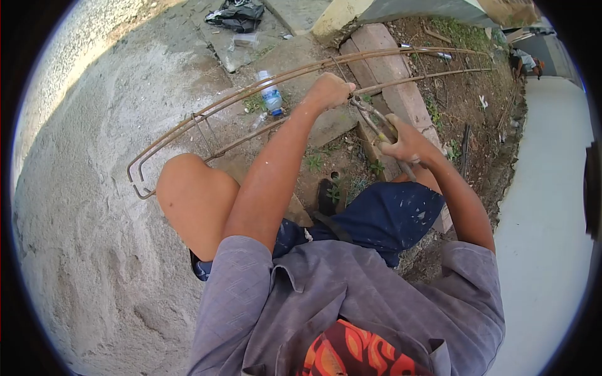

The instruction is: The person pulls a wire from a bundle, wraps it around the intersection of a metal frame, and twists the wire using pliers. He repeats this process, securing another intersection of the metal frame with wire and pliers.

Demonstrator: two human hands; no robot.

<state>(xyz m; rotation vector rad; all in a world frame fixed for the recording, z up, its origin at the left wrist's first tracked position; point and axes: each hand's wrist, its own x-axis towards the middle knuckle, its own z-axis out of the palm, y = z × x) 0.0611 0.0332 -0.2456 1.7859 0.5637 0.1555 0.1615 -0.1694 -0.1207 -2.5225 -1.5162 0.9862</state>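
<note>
A long rebar cage (263, 76) of rusty bars and thin stirrups stretches across in front of me, its hooked ends at the left by my bare knee. My left hand (327, 94) is closed around the cage at a stirrup near its middle; the fingertips are partly hidden. A pair of pincers (371, 117) has its jaws at the lower bar, right beside that hand. Around the pincers' handles my right hand (404, 143) is closed. I cannot make out any tie wire in the jaws.
A plastic water bottle (269, 94) stands just behind the cage. Grey sand (94, 207) covers the left side. Concrete blocks (401, 94) lie under the cage, and a pale wall (552, 188) runs along the right. A black plastic bag (235, 15) and another person (525, 62) are farther back.
</note>
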